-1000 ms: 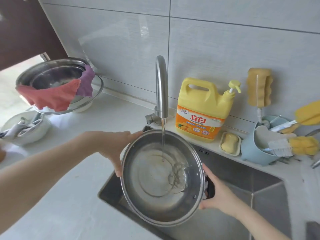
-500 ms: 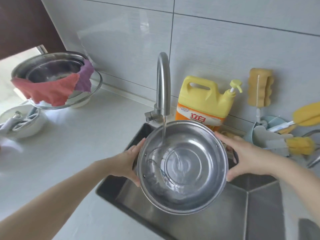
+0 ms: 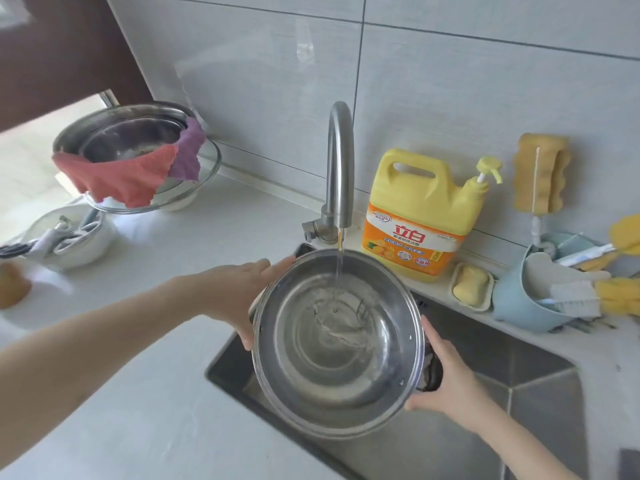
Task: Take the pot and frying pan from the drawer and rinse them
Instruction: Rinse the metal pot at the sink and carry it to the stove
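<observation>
I hold a round steel pot (image 3: 294, 386) over the sink (image 3: 540, 382), under the curved faucet (image 3: 341, 161). A thin stream of water runs from the spout into the pot, and water swirls on its bottom. My left hand (image 3: 239, 289) grips the pot's far-left side, where a black handle peeks out above the rim. My right hand (image 3: 446, 379) grips the black handle on the pot's near-right side. No frying pan is in view.
A yellow detergent jug (image 3: 422, 216), a soap dish (image 3: 471, 287) and a blue caddy of brushes (image 3: 519, 303) line the counter behind the sink. At the left stand stacked steel bowls with a red cloth (image 3: 121, 174) and a white bowl of utensils (image 3: 65, 237).
The pot has turned and tipped: my left hand went from its near-left side to the far left, my right hand from the far right to the near right. Water keeps running into it.
</observation>
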Demonstrator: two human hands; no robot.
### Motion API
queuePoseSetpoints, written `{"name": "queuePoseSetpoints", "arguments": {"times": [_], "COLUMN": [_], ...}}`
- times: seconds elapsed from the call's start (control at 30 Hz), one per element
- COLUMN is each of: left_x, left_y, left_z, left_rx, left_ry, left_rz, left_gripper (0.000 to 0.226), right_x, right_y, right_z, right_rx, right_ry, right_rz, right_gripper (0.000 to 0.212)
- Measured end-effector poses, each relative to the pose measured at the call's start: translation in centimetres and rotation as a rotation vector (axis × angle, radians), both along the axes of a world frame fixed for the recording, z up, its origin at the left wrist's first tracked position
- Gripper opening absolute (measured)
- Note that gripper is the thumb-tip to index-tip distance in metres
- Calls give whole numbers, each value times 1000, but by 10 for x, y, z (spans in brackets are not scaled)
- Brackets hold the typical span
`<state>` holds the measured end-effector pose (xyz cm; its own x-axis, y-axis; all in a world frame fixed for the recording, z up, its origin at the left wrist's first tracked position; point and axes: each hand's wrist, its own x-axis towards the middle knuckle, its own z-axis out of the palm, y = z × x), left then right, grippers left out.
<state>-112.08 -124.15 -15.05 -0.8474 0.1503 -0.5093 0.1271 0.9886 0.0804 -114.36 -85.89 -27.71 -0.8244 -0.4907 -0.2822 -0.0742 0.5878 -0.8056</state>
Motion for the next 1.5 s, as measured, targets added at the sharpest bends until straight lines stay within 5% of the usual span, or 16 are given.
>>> {"name": "queuePoseSetpoints", "arguments": {"times": [0.13,0.3,0.47,0.53,0.67,0.93,1.1,1.27,1.37,1.5], "left_x": [8,14,15,14,16,6,5,4,-5,-12], "left_y": [-19,1,26,32,42,53,60,68,67,46], "left_z": [-38,-74,-94,-95,-84,-61,-73,-80,-82,-73], "left_rx": [-55,40,127,163,192,213,228,228,326,443], "left_ry": [431,754,1156,1274,1420,1487,1316,513,12,-324], "left_rz": [-103,-97,-174,-198,-246,-261,-239,-110,-4,38], "left_gripper": [157,158,110,103,117,126,120,149,153,146], "right_x": [-6,-14,-8,-7,-4,0,-4,-14,-28,-40], "right_y": [-4,25,51,60,73,80,95,106,104,86], "right_z": [-6,16,36,45,71,109,98,90,85,75], "right_rx": [-23,171,280,255,173,73,206,408,368,258], "right_ry": [336,583,915,1098,1308,1471,1165,318,135,-174], "right_rz": [-55,-22,-106,-134,-24,-75,-75,-7,114,269], "right_gripper": [142,141,153,137,58,49,76,148,142,138]}}
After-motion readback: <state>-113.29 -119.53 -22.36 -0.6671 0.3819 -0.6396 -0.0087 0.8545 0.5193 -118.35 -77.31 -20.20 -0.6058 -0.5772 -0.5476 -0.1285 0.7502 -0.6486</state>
